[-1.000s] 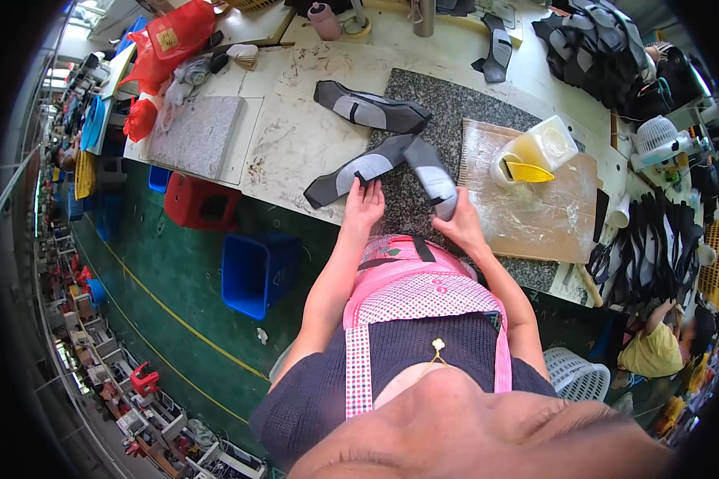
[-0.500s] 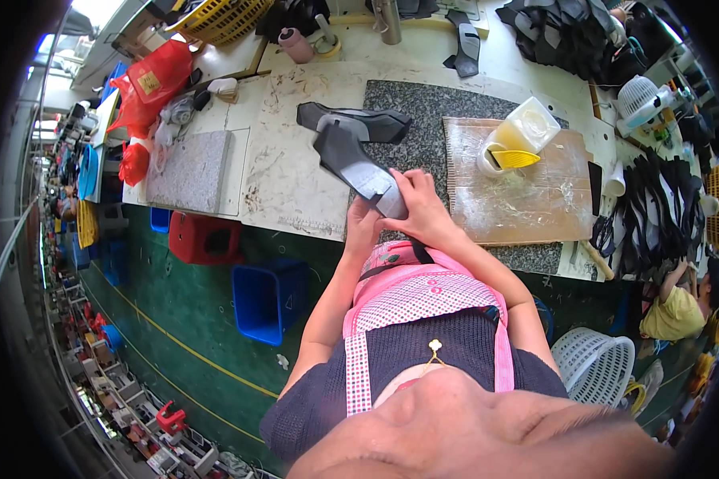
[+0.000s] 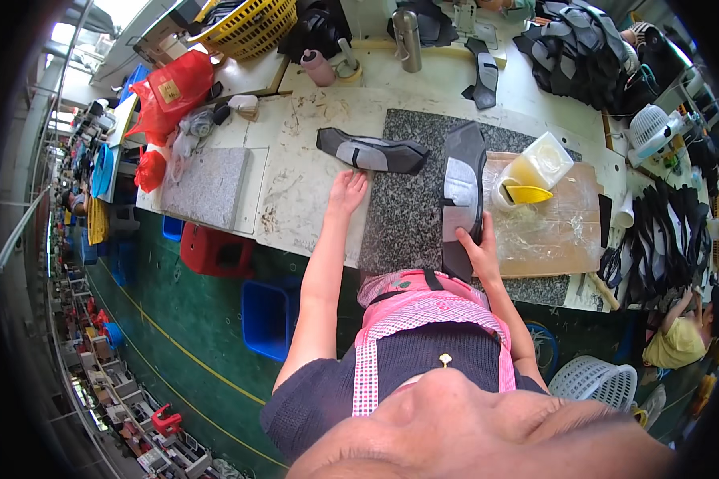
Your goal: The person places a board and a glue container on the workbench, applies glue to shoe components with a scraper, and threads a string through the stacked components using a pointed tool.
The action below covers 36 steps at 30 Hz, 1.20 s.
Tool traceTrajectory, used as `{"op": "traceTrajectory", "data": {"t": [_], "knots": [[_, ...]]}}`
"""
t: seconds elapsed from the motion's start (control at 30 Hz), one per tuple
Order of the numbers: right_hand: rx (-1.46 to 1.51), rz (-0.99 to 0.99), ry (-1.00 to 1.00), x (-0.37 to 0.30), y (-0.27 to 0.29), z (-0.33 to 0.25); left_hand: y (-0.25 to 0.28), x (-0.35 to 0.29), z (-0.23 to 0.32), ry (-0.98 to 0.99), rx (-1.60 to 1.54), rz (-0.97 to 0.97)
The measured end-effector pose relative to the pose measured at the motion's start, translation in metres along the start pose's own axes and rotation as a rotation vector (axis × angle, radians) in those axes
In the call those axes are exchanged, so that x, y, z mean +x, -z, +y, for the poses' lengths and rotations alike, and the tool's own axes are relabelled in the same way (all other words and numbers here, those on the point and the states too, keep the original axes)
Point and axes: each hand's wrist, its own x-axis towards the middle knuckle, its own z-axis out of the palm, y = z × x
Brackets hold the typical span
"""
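Observation:
My right hand (image 3: 479, 249) grips the near part of a long black curved piece with a grey panel (image 3: 461, 182), thumb on top. This piece stretches away from me over the speckled stone slab (image 3: 399, 219); whether it rests on the slab I cannot tell. My left hand (image 3: 349, 191) is empty, fingers stretched out, over the white table (image 3: 295, 184). Just beyond its fingertips lies a second black curved piece with a grey panel (image 3: 387, 154), partly over the slab's left edge.
Right of the slab, a cardboard sheet (image 3: 563, 247) carries a white tub (image 3: 547, 160) and a yellow scraper (image 3: 530, 194). A grey stone block (image 3: 204, 184) sits at left. Further back stand a steel flask (image 3: 407, 40), a pink bottle (image 3: 318, 68) and a pile of dark pieces (image 3: 571, 48).
My left hand has let go of the black curved piece and moved left. The right hand has carried that piece rightward and turned it lengthwise. The whole view has shifted slightly.

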Motion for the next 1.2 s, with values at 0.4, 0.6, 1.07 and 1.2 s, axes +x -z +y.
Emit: {"op": "traceTrajectory", "data": {"t": [0.4,0.6,1.07,1.2], "knots": [[-0.227,0.076,0.028,0.011,0.013,0.009,-0.038,0.085,0.035,-0.037,0.039,-0.169],[-0.165,-0.143,-0.03,0.055,-0.035,0.051,0.003,0.103,0.067,-0.313,0.218,0.157],[-0.804,-0.018,-0.001,0.014,0.004,0.016,-0.21,0.09,-0.081,-1.112,1.472,-0.396],[-0.652,0.034,0.052,0.011,0.022,0.008,-0.26,0.141,-0.129,-1.056,1.62,-0.299]]}}
